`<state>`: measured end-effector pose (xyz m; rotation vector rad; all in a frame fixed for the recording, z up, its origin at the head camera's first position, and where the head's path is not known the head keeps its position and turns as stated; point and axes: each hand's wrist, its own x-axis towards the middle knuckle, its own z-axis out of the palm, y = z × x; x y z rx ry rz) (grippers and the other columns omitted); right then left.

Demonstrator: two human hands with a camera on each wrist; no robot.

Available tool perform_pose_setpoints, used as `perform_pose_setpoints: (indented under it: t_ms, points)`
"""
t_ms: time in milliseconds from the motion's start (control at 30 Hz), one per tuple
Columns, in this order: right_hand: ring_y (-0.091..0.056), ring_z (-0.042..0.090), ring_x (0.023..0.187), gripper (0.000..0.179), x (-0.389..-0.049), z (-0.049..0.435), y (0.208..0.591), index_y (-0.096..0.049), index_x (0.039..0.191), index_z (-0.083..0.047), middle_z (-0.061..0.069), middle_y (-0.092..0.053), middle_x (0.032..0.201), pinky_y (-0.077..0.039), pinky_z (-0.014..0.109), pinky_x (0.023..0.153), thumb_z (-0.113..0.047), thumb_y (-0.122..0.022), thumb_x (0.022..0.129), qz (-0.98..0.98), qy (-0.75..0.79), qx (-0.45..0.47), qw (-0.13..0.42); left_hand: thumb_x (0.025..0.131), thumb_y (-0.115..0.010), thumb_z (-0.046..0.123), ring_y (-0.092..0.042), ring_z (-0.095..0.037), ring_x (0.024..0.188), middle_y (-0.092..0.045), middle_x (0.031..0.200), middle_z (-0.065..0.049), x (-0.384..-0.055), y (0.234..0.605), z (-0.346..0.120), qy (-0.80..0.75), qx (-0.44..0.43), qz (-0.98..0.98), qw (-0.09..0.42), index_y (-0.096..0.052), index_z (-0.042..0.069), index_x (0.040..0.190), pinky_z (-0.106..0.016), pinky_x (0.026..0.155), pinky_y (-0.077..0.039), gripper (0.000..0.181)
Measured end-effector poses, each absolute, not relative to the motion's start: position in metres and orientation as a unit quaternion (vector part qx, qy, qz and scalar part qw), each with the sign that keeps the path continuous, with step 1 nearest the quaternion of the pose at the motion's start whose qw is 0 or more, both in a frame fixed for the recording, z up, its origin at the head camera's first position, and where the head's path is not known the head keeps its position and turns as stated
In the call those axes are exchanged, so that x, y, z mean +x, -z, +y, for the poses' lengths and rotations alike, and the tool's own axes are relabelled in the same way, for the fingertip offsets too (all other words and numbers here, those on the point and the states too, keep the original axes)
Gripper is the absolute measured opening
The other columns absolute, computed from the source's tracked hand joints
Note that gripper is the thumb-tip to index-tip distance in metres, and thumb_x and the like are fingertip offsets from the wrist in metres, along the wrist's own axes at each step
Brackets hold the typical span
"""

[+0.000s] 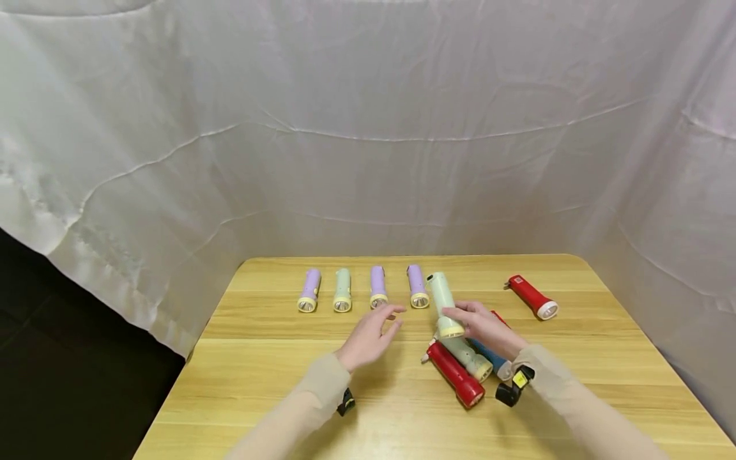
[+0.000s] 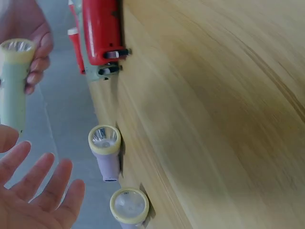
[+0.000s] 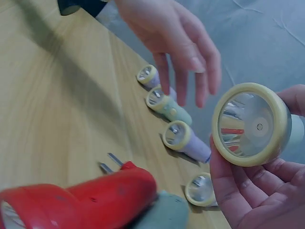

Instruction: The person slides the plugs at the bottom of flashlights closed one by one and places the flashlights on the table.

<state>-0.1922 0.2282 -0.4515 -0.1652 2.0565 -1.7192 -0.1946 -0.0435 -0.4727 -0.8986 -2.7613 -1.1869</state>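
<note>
While above the table (image 1: pixel 241 370), pale-green flashlight (image 1: pixel 443 297) in right hand (image 1: pixel 485 326).

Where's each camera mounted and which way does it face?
Head: on head, facing forward, down at the table; left hand, right hand, forearms show.
Left wrist: on that wrist, looking past the left hand toward purple flashlights; right hand shows too.
Right wrist: on that wrist, looking at the held green flashlight; both hands show.
Shared: both wrist views show that flashlight.
</note>
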Motion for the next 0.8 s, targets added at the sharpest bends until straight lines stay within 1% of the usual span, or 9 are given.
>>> perform_pose_setpoints:
  t_ms: [133, 233, 267, 400, 500, 567, 667, 800]
  points:
    - [-0.061, 0.009, 0.102, 0.07, -0.201, 0.231, 0.448, -0.03, 0.149, 0.014, 0.017, -0.057, 0.13, -0.054, 0.026, 0.093, -0.036, -0.052, 0.104, 0.747, 0.632, -0.033, 0.202, 0.106, -0.05, 0.024, -0.06, -0.024, 0.128, -0.061, 0.141, -0.007, -0.193, 0.475, -0.044, 0.326, -0.294, -0.898, 0.021, -0.056, 0.013, 0.139, -0.043, 0.111, -0.048, 0.036]
    - [-0.06, 0.007, 0.101, 0.071, -0.208, 0.233, 0.445, -0.031, 0.148, 0.014, 0.011, -0.058, 0.126, -0.054, 0.024, 0.092, -0.037, -0.052, 0.104, 0.75, 0.635, -0.013, 0.183, 0.106, -0.051, 0.023, -0.057, -0.024, 0.133, -0.061, 0.141, -0.005, -0.191, 0.475, -0.044, 0.297, -0.306, -0.904, 0.034, -0.056, 0.014, 0.139, -0.043, 0.115, -0.045, 0.035]
    - [-0.059, 0.007, 0.101, 0.07, -0.21, 0.234, 0.444, -0.031, 0.148, 0.014, 0.008, -0.058, 0.124, -0.054, 0.023, 0.091, -0.037, -0.051, 0.104, 0.751, 0.635, -0.012, 0.18, 0.105, -0.052, 0.023, -0.057, -0.024, 0.133, -0.061, 0.141, -0.005, -0.191, 0.475, -0.044, 0.29, -0.309, -0.905, 0.036, -0.056, 0.014, 0.139, -0.042, 0.115, -0.045, 0.035]
    - [-0.06, 0.006, 0.099, 0.07, -0.22, 0.238, 0.441, -0.032, 0.147, 0.014, 0.003, -0.059, 0.117, -0.054, 0.021, 0.089, -0.038, -0.051, 0.104, 0.753, 0.636, -0.007, 0.168, 0.104, -0.053, 0.021, -0.059, -0.023, 0.13, -0.062, 0.139, -0.005, -0.189, 0.477, -0.044, 0.272, -0.321, -0.906, 0.042, -0.057, 0.012, 0.138, -0.041, 0.113, -0.047, 0.035]
    - [-0.06, 0.007, 0.099, 0.072, -0.229, 0.241, 0.441, -0.033, 0.147, 0.014, 0.003, -0.06, 0.115, -0.054, 0.02, 0.088, -0.04, -0.052, 0.104, 0.754, 0.636, 0.003, 0.164, 0.104, -0.053, 0.022, -0.06, -0.021, 0.128, -0.062, 0.138, -0.004, -0.189, 0.48, -0.044, 0.263, -0.324, -0.908, 0.043, -0.057, 0.011, 0.138, -0.04, 0.112, -0.048, 0.035]
    - [-0.059, 0.009, 0.102, 0.074, -0.234, 0.243, 0.441, -0.032, 0.148, 0.013, 0.005, -0.059, 0.119, -0.054, 0.02, 0.09, -0.043, -0.052, 0.104, 0.759, 0.63, 0.01, 0.162, 0.104, -0.053, 0.022, -0.06, -0.021, 0.128, -0.062, 0.138, -0.004, -0.189, 0.48, -0.044, 0.261, -0.324, -0.908, 0.042, -0.056, 0.012, 0.138, -0.039, 0.111, -0.049, 0.036]
    - [-0.056, 0.016, 0.11, 0.073, -0.24, 0.246, 0.442, -0.033, 0.148, 0.012, 0.012, -0.056, 0.129, -0.053, 0.025, 0.098, -0.043, -0.051, 0.104, 0.772, 0.616, 0.027, 0.157, 0.104, -0.053, 0.022, -0.061, -0.02, 0.126, -0.063, 0.137, -0.003, -0.188, 0.481, -0.044, 0.259, -0.325, -0.909, 0.041, -0.056, 0.012, 0.138, -0.038, 0.11, -0.05, 0.035]
    - [-0.052, 0.026, 0.121, 0.075, -0.247, 0.248, 0.444, -0.033, 0.149, 0.011, 0.023, -0.049, 0.142, -0.048, 0.042, 0.112, -0.046, -0.05, 0.104, 0.797, 0.583, 0.043, 0.149, 0.104, -0.054, 0.022, -0.062, -0.02, 0.124, -0.063, 0.136, -0.003, -0.188, 0.482, -0.043, 0.259, -0.328, -0.907, 0.042, -0.057, 0.012, 0.138, -0.038, 0.108, -0.051, 0.035]
